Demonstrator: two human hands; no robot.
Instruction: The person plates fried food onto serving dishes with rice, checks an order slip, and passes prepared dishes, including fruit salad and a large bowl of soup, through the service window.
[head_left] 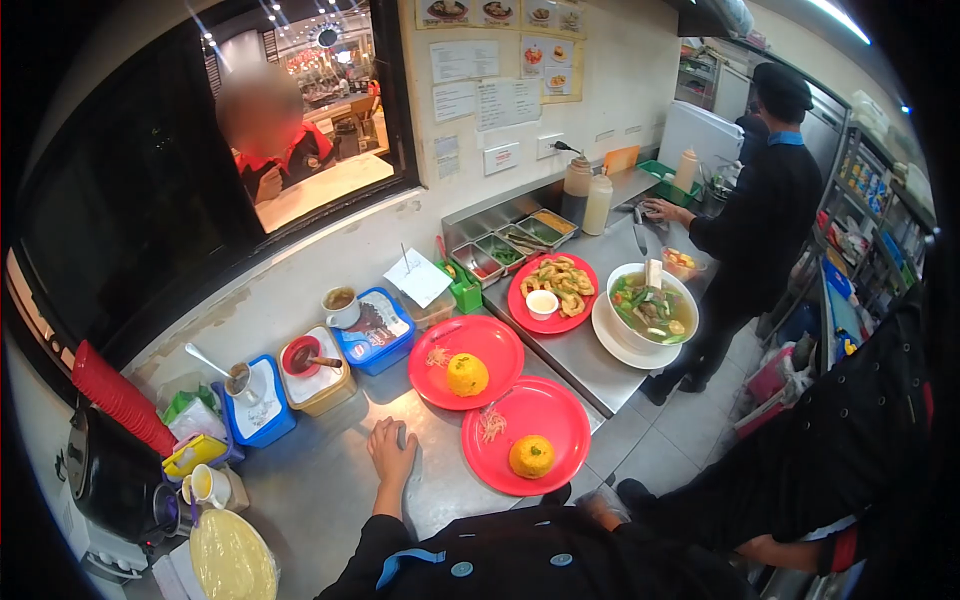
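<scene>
My left hand (392,452) rests on the steel counter (335,450) with its fingers loosely bent and apart, and no held object shows. Right of it lies a red plate (568,416) with a molded mound of yellow rice (531,456) and pale shreds. A second red plate (425,350), just beyond, carries another yellow rice mound (467,375) and shreds. My right hand is out of view. A gloved hand (605,508) beside my coat appears to belong to the co-worker on the right.
A soup bowl (625,295) on a saucer and a red plate of fried rings (540,318) stand at the right. Tubs, including a blue one (375,335), line the wall. One co-worker (765,215) stands ahead; another (830,440) is close right. A person (285,150) is at the window.
</scene>
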